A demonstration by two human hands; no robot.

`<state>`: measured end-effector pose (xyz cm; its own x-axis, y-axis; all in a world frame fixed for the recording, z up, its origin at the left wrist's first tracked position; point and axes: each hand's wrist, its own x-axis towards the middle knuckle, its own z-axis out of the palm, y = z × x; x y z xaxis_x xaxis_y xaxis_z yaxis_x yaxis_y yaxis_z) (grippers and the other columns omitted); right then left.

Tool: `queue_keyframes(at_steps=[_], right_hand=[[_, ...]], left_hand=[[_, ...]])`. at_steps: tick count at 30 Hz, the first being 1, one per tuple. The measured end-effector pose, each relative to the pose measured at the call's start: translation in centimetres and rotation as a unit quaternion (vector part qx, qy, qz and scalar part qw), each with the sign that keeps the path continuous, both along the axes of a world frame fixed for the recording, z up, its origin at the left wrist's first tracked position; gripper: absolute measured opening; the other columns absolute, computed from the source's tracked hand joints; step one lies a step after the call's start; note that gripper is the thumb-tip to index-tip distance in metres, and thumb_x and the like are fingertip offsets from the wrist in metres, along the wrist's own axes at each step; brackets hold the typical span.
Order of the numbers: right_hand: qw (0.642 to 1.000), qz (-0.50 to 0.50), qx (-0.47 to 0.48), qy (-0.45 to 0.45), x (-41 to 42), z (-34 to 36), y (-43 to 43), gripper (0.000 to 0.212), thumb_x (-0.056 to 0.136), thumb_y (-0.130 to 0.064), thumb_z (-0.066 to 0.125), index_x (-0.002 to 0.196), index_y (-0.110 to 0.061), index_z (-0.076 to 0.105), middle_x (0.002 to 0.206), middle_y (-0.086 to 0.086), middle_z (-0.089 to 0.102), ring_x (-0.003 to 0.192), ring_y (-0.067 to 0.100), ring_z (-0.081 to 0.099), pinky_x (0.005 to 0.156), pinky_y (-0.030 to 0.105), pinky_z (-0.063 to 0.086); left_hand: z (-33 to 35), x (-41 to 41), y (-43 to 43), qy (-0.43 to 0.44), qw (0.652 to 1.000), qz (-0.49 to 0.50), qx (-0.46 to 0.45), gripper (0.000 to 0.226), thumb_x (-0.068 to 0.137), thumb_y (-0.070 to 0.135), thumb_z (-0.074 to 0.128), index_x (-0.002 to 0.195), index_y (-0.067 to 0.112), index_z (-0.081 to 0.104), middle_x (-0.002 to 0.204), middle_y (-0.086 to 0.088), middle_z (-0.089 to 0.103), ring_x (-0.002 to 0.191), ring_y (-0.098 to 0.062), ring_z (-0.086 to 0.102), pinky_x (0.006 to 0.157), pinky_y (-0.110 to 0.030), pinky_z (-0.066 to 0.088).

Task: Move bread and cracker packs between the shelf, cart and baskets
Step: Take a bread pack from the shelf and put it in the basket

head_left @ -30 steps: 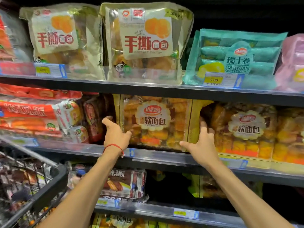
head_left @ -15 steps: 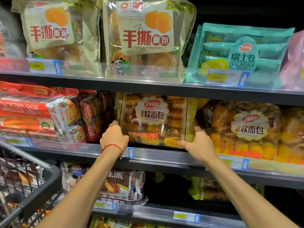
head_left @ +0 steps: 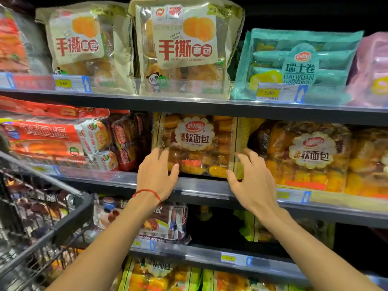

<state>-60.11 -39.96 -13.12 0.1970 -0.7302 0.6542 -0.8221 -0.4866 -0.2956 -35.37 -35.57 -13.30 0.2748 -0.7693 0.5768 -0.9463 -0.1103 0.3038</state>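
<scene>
Head view, arms outstretched, left hand, right hand, fingers spread, touching corners of bread pack.

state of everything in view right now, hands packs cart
soft bread pack, upright on the middle shelf, between both hands
left hand, fingers spread, touching its lower left corner
right hand, fingers spread, touching its lower right edge
cart, lower left, loaded with dark packs
swiss roll pack, upright on top shelf
</scene>
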Motion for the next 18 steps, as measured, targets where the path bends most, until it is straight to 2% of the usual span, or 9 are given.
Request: queue_keyframes(at_steps=[5, 9, 14, 18], right_hand=[[0.987, 0.065, -0.081, 0.123, -2.0, -1.1, 4.1, 0.057, 0.091, -0.047, 0.061, 0.139, -0.018, 0.061, 0.144, 0.000, 0.058, 0.135, 0.021, 0.048, 0.108, 0.039, 0.040], [0.970, 0.069, -0.091, 0.213, -3.5, -3.0, 6.6, 0.063, 0.090, -0.053, 0.056, 0.140, -0.014, 0.060, 0.142, 0.004, 0.059, 0.134, 0.027, 0.050, 0.106, 0.042, 0.040], [0.954, 0.063, -0.065, 0.286, -4.3, -6.1, 8.5, 0.070, 0.090, -0.061, 0.050, 0.142, -0.014, 0.058, 0.146, 0.008, 0.057, 0.139, 0.033, 0.046, 0.113, 0.047, 0.036], [0.954, 0.062, -0.042, 0.290, -3.7, -8.3, 9.0, 0.071, 0.092, -0.063, 0.049, 0.144, -0.016, 0.057, 0.150, 0.008, 0.054, 0.143, 0.032, 0.044, 0.119, 0.052, 0.032]], left_hand=[[-1.9, -2.1, 4.8, -0.152, 0.987, -0.059, 0.008, 0.058, 0.097, 0.052, 0.050, 0.145, 0.018, 0.051, 0.149, -0.005, 0.049, 0.137, -0.025, 0.045, 0.109, -0.043, 0.045], [-4.0, -3.8, 8.2, -0.244, 0.966, -0.060, 0.057, 0.066, 0.095, 0.058, 0.036, 0.146, 0.018, 0.051, 0.150, -0.009, 0.050, 0.136, -0.030, 0.047, 0.110, -0.045, 0.041], [-7.2, -4.8, 11.1, -0.276, 0.951, -0.068, 0.124, 0.071, 0.093, 0.061, 0.031, 0.148, 0.020, 0.048, 0.152, -0.010, 0.048, 0.138, -0.032, 0.045, 0.114, -0.051, 0.037], [-9.4, -5.1, 12.0, -0.259, 0.954, -0.049, 0.141, 0.069, 0.092, 0.060, 0.039, 0.147, 0.018, 0.049, 0.149, -0.012, 0.049, 0.137, -0.034, 0.045, 0.112, -0.053, 0.036]])
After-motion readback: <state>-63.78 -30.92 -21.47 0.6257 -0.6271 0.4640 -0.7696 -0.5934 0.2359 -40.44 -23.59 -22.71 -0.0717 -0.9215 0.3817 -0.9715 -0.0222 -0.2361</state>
